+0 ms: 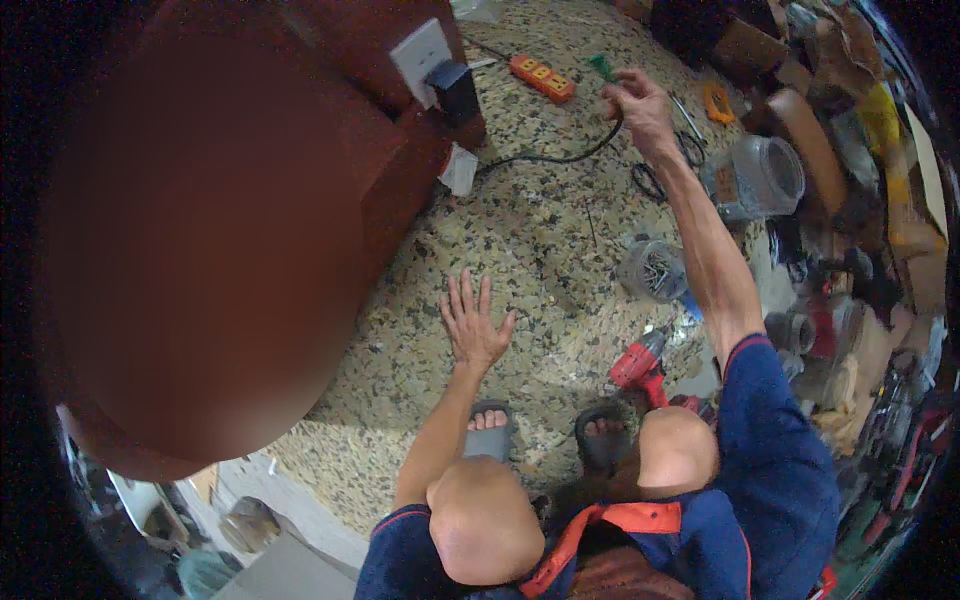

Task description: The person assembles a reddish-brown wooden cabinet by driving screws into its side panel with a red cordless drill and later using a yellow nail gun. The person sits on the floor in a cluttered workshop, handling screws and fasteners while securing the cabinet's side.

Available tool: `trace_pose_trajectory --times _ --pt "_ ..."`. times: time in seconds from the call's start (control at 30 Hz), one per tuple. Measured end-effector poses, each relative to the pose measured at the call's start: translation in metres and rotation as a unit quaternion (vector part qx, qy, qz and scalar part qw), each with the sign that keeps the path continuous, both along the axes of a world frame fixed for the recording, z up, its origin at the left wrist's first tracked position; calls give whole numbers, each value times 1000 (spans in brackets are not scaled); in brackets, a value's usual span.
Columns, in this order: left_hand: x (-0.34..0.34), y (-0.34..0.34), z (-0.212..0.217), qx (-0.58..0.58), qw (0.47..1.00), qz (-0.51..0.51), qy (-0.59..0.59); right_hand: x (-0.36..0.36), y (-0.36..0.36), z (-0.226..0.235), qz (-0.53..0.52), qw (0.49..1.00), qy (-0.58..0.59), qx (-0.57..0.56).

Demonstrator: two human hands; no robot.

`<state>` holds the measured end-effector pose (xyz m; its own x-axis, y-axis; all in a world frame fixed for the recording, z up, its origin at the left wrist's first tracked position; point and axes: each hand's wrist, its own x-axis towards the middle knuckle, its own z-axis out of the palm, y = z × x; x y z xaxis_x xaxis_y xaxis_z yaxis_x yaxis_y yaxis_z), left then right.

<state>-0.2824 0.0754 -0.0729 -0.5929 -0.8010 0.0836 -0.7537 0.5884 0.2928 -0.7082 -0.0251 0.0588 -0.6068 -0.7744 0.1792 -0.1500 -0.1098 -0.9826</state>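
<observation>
My right hand [640, 108] reaches far forward, fingers closed round the end of a black cord with a green plug [601, 66] showing past the fingertips. The black cord [553, 158] curves from this hand left to the reddish-brown furniture piece [385, 200]. To the left of the plug, an orange power strip [541, 79] lies on the speckled floor. My left hand [474, 325] rests palm down on the floor with its fingers spread, holding nothing. On the brown piece sits a white socket plate [417, 58] with a black block [455, 92] against it.
A red power drill [640, 365] lies before my right knee. Near my right forearm stand a clear jar of screws [657, 272] and a larger clear jar [758, 178]. An orange ring [717, 103] lies farther off. Cardboard and clutter fill the right side.
</observation>
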Motion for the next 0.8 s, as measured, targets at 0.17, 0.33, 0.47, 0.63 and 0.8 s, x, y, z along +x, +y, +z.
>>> trace_pose_trajectory --times 0.17,0.33,0.47,0.63,0.8 --pt "2 3 2 -31 999 -8 17 99 -2 120 76 986 111 -98" --pt "4 3 8 -9 1000 -2 8 184 -38 135 8 936 347 -60" --pt "7 3 10 -6 1000 0 3 192 -54 127 -60 925 374 31" --pt "8 3 6 -10 1000 -1 22 181 -60 120 -26 961 268 68" --pt "8 2 5 -12 999 3 32 170 -67 116 10 971 223 80"
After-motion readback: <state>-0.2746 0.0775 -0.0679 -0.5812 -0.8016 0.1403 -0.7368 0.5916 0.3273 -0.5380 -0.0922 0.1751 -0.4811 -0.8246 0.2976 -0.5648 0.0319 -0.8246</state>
